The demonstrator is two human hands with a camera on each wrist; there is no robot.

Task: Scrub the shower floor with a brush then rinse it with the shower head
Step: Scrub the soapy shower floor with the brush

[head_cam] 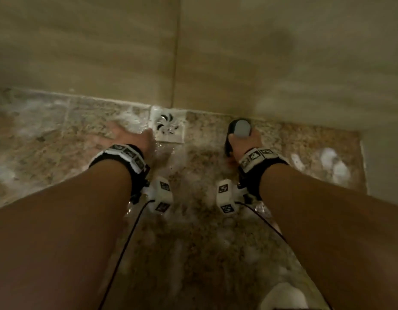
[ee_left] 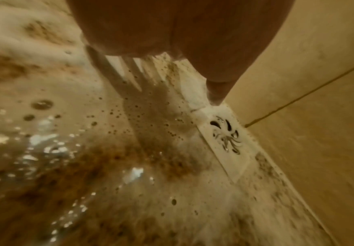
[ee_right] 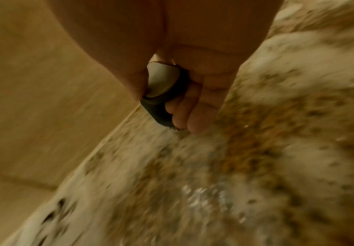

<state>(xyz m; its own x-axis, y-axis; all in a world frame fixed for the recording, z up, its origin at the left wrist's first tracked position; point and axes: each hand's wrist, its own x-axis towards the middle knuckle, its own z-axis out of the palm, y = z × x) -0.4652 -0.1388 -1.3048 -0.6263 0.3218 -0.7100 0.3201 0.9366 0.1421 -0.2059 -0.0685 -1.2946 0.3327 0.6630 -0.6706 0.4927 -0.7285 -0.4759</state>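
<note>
Right hand (head_cam: 244,143) is gripping the brush (head_cam: 238,130), fingers curled round it, near the wall at 1 o'clock; left hand (head_cam: 131,136) is lying flat, fingers spread on the wet floor (head_cam: 193,231), holding nothing, touching the drain (head_cam: 169,126) at 12; I'd be scrubbing foam toward that drain, pressing evenly; shower head isn't showing.

A person's left hand (head_cam: 128,136) lies flat on the wet shower floor (head_cam: 193,242), just left of the drain (head_cam: 168,126), which sits against the foot of the wall (head_cam: 238,52). To the drain's right, the right hand (head_cam: 244,143) grips a brush (head_cam: 238,130) down on the floor, close to the wall. Foam (head_cam: 332,163) lies farther right, near the corner.
</note>
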